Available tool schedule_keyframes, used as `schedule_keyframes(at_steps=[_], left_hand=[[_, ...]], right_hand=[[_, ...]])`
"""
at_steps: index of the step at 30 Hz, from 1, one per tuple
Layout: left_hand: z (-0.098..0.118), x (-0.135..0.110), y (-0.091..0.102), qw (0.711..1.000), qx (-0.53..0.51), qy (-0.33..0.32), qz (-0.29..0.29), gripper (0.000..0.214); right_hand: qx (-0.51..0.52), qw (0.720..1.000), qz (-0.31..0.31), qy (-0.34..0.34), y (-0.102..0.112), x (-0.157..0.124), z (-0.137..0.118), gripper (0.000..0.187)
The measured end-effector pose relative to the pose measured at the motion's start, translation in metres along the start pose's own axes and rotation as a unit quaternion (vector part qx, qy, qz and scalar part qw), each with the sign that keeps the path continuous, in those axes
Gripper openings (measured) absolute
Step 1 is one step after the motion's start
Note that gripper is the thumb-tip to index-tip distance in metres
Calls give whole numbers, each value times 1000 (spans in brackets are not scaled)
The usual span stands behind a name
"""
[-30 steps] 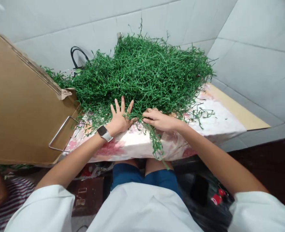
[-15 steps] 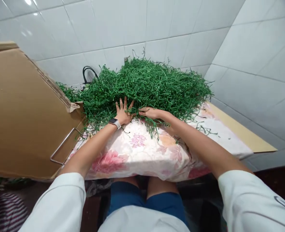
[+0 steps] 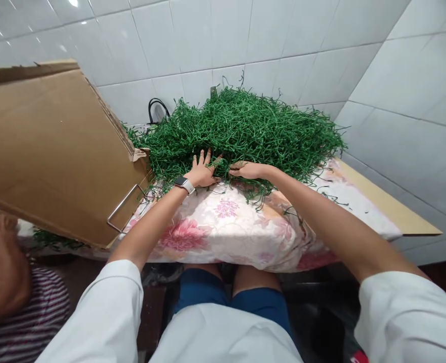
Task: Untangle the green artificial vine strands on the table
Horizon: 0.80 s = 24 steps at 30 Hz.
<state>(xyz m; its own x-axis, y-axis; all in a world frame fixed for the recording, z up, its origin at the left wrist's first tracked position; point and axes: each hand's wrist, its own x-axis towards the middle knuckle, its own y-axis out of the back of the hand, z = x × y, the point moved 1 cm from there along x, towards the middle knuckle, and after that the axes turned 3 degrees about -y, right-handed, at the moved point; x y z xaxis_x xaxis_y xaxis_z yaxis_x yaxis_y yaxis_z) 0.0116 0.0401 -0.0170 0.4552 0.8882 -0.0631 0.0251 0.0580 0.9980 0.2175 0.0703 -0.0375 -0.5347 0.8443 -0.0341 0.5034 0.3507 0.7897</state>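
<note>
A big heap of thin, tangled green stems (image 3: 253,121), many with small knobbed tips, lies on a table with a floral cloth (image 3: 226,222). At the heap's front edge my left hand (image 3: 203,171) is open, fingers spread against the stems, with a watch on its wrist. Beside it, my right hand (image 3: 247,170) reaches leftward, its fingers together and closed on some green stems. Those fingertips are partly lost among the stems. Loose stems (image 3: 260,196) hang onto the cloth below my right hand.
A large cardboard panel (image 3: 56,151) with a metal wire handle (image 3: 126,206) stands at the left. Beyond it sits another person in a striped shirt (image 3: 41,307), with an arm raised. A black looped cord (image 3: 158,107) rises behind the heap, before a tiled wall (image 3: 215,40). A tan board (image 3: 393,206) juts out at right.
My view has turned left, so more of the other person shows. Both hands stay at the heap's front edge, and fewer stems hang below my right hand.
</note>
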Motion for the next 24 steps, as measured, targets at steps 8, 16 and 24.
schedule_keyframes(at_steps=[8, 16, 24], left_hand=[[-6, -73, 39, 995, -20, -13, -93, 83], [-25, -130, 30, 964, -140, -125, 188, 46], [-16, -124, 18, 670, -485, -47, 559, 39]], right_hand=[[-10, 997, -81, 14, 26, -57, -38, 43], [26, 992, -92, 80, 56, -102, -74, 55], [236, 961, 61, 131, 39, -105, -95, 41]])
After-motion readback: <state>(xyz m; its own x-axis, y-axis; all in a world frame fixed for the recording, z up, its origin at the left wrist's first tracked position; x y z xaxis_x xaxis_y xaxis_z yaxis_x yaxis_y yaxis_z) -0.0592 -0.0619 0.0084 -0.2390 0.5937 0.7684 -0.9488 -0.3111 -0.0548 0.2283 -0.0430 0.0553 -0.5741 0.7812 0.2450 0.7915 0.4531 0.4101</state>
